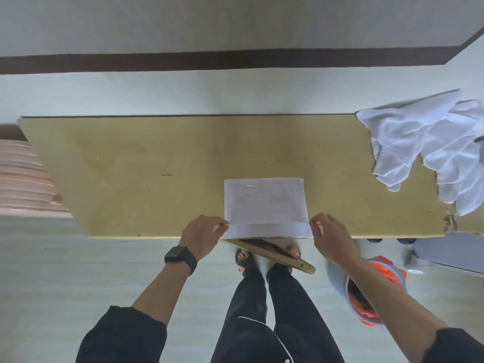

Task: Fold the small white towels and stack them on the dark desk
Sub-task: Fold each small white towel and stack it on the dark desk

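Towel (264,203) near edge pinched: left hand (201,235), right hand (332,237).

Illumination is bright, diffuse and even. Shadows are faint and soft-edged. The desk (157,166) surface reads matte and evenly lit. The crumpled white cloths (429,142) at right approach overexposure; folds are legible. Overall sharpness is slightly soft, with smearing at the lower right edge. Wide-angle distortion slants the desk ends and bends the dark wall stripe (183,62).

Olive desk (131,166) from above.
A flat towel (264,203) is lying at its near edge; a crumpled towel pile (429,142) is sitting far right.
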{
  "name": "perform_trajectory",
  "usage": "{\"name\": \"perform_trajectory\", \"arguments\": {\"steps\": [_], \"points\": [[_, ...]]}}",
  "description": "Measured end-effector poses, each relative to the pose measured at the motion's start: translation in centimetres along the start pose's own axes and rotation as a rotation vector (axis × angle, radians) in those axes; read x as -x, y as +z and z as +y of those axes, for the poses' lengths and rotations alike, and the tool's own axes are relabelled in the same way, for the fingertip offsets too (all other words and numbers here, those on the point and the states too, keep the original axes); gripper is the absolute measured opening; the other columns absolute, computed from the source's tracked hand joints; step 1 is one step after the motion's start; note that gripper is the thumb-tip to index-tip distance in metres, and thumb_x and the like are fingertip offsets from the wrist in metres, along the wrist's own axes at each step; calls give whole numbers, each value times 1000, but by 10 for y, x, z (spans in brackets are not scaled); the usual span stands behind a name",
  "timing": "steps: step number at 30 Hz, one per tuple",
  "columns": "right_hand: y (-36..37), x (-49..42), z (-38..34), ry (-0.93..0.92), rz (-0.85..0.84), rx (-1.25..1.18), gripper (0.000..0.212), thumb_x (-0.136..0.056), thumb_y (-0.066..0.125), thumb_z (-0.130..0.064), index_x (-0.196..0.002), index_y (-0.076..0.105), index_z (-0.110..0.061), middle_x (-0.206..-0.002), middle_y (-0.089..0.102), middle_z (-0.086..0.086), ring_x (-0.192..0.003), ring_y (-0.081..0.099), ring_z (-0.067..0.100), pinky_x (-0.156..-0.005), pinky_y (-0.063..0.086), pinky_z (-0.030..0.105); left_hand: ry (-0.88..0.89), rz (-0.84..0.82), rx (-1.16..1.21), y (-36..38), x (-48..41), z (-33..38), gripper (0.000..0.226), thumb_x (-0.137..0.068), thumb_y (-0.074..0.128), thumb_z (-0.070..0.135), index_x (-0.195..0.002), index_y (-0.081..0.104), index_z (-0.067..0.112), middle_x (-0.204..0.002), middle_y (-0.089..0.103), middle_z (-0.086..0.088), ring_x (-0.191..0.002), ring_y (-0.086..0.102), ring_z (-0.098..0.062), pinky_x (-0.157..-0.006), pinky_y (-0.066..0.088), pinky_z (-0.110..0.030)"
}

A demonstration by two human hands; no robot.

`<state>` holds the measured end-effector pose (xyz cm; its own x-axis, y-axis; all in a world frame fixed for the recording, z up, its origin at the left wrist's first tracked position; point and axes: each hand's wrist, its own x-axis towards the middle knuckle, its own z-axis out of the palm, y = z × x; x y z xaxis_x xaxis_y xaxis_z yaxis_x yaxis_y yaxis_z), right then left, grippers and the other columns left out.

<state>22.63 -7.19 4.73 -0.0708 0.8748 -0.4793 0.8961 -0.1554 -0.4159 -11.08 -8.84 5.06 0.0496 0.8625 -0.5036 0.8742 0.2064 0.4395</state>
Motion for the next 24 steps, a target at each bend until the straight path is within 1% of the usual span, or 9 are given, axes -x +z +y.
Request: {"name": "perform_trajectory", "arguments": {"steps": [3,7,9,11,13,17,18,21,24], "points": [[-9,-37,-16,71,98,-170,19,-103,46,-26,-110,61,-16,-102,60,-6,-92,53,13,-80,38,27,-115,54,297,-12,-36,2,17,-95,62,37,-105,74,32,-101,73,12,-99,66,-9,-88,52,-29],[-8,-87,-28,122,225,-297,18,-102,49,-22,-109,64,-14,-96,61,-6,-90,56,14,-77,37,24,-206,150,478,-19,-82,4,11,-93,65,32,-100,73,34,-90,72,11,-86,66,-6,-70,46,-15],[-2,-105,-26,145,261,-358,17,-101,52,-23,-110,64,-15,-97,65,-4,-90,61,17,-78,41,26,-242,156,472,-16,-99,2,13,-93,65,33,-102,73,36,-90,72,11,-85,66,-9,-71,47,-17],[5,-116,-21,159,260,-390,17,-100,54,-23,-110,66,-17,-99,69,-3,-93,63,17,-81,44,27,-267,152,426,-8,-109,-1,17,-94,63,34,-106,74,37,-93,72,10,-88,66,-11,-78,51,-24],[12,-123,-16,149,272,-383,17,-99,55,-23,-108,69,-19,-99,69,-3,-92,63,15,-81,43,24,-281,177,422,-3,-113,-3,17,-94,62,36,-106,75,38,-95,73,12,-88,66,-9,-80,51,-24],[18,-128,-13,126,319,-338,19,-99,54,-21,-105,71,-23,-94,65,-4,-84,60,12,-74,37,13,-293,219,423,1,-115,-4,16,-93,63,39,-104,75,40,-92,73,15,-83,67,-7,-79,54,-27],[19,-129,-13,125,328,-332,19,-98,54,-20,-104,72,-23,-93,63,-5,-84,60,12,-73,37,12,-294,221,413,1,-117,-3,16,-93,63,39,-104,75,41,-92,72,16,-83,66,-6,-79,54,-27],[19,-129,-12,104,337,-313,20,-98,54,-18,-105,72,-22,-99,60,-4,-87,59,14,-79,39,20,-287,220,369,2,-122,-3,14,-93,62,39,-101,74,42,-89,70,18,-83,65,-4,-77,54,-28],[19,-129,-10,66,341,-285,19,-99,54,-17,-106,72,-20,-104,60,-1,-88,59,17,-80,42,24,-273,187,279,0,-128,-3,13,-93,58,40,-100,69,45,-87,68,21,-83,65,-7,-75,56,-31]]}}
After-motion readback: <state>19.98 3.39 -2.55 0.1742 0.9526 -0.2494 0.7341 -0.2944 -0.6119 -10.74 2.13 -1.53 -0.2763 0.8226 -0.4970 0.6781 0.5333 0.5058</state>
